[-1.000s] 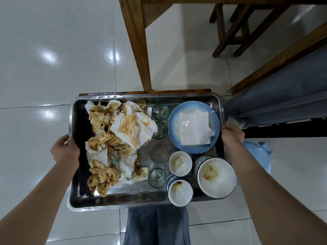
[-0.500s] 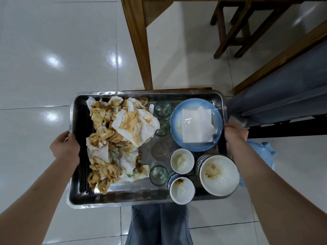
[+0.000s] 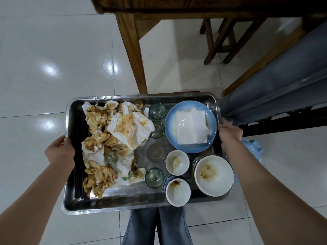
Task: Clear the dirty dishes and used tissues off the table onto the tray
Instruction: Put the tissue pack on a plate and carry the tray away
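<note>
Two hands carry one loaded metal tray (image 3: 69, 207) above the tiled floor (image 3: 44, 59), in front of a wooden desk (image 3: 177, 4) whose top is mostly out of view. The left hand (image 3: 59, 152) is grasping the tray's left rim, its grip curled over the edge; the right hand (image 3: 230, 133) is clenched round the right rim in the same way. On the tray's left half lies a heap of stained, crumpled tissues (image 3: 113, 144), with dark chopsticks (image 3: 78, 175) along the left wall. On the right half sits a blue plate (image 3: 169, 128) holding a folded white napkin (image 3: 192, 127). Nearer the person is a stack of bowls (image 3: 214, 175), the top one smeared with sauce, and two small cups (image 3: 177, 162) with residue. Four little glasses (image 3: 157, 111) stand in a column down the middle. Judging by the full tray held clear of the desk, the clearing looks essentially done. Whether anything is left on the desk cannot be told.
</note>
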